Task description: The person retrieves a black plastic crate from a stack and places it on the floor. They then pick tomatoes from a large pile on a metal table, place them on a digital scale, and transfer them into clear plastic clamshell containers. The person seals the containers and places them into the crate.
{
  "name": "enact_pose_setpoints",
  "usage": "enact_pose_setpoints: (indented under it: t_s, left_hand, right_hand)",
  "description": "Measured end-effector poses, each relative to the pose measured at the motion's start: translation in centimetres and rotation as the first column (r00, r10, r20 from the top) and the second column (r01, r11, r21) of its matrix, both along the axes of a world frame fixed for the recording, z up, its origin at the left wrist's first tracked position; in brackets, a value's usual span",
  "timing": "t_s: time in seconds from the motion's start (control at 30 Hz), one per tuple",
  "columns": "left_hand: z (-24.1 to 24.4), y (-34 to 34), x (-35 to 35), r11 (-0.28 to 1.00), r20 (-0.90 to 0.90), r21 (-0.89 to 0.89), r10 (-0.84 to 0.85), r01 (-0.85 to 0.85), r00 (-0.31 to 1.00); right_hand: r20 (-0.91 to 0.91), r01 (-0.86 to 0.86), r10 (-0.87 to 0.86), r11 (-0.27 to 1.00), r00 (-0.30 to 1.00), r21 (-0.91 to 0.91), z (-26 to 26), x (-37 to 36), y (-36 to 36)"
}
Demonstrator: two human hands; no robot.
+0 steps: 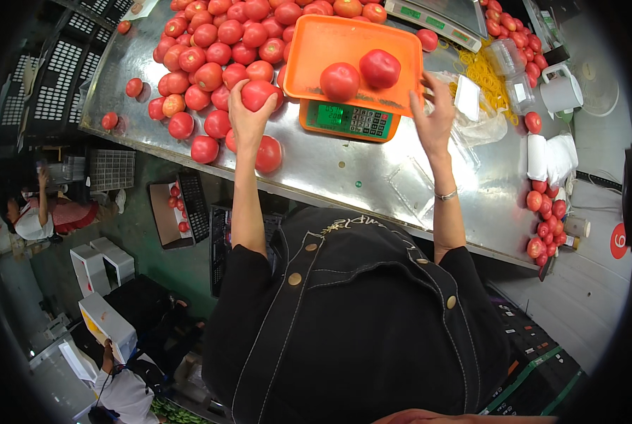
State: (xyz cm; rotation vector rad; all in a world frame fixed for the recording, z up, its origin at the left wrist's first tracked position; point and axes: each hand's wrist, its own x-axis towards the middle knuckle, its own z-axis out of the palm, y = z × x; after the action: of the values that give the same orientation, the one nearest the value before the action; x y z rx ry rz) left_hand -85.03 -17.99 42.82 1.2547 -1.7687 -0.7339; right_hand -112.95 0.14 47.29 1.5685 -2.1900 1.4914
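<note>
My left hand (251, 114) is closed around a large red tomato (259, 95) at the right edge of a big pile of tomatoes (218, 53). Beside it stands an orange digital scale (348, 119) with a lit green display and keypad. On its orange tray (353, 40) rest two tomatoes, one at the middle (340, 81) and one to its right (380, 69). At the tray's right edge is my right hand (437, 108), its fingers apart and the fingertips at the rim; whether they press on it cannot be told.
A second scale (438, 21) stands at the back of the metal table (321, 183). Yellow rubber bands (477, 69), clear plastic packs (518, 90), a white mug (561, 91) and more tomatoes (546, 222) lie to the right. Crates (61, 74) and two people are at the left.
</note>
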Motion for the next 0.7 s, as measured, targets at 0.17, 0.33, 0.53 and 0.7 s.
enact_pose_setpoints:
  t_s: [0.17,0.33,0.53,0.7]
  left_hand:
    - [1.2,-0.2,-2.1,0.999,-0.041,0.008,-0.053,0.053,0.998]
    - [2.6,0.0,-3.4,0.995,-0.075,0.017,-0.093,0.095,0.993]
    - [2.1,-1.1,-3.4,0.992,0.082,-0.097,-0.070,0.078,0.994]
    - [-1.9,-1.6,1.1,0.992,0.430,-0.077,0.125,-0.102,0.894]
  right_hand:
    - [-0.037,-0.156,0.156,0.988,0.987,0.015,-0.2,3.7,-3.7]
    - [-0.089,-0.188,0.194,0.980,0.977,0.068,-1.5,4.9,-6.8]
    - [-0.161,-0.105,0.106,0.994,0.981,0.018,-1.6,3.5,-7.0]
    - [-0.165,-0.123,0.172,0.954,0.971,0.272,-1.5,-1.6,-6.8]
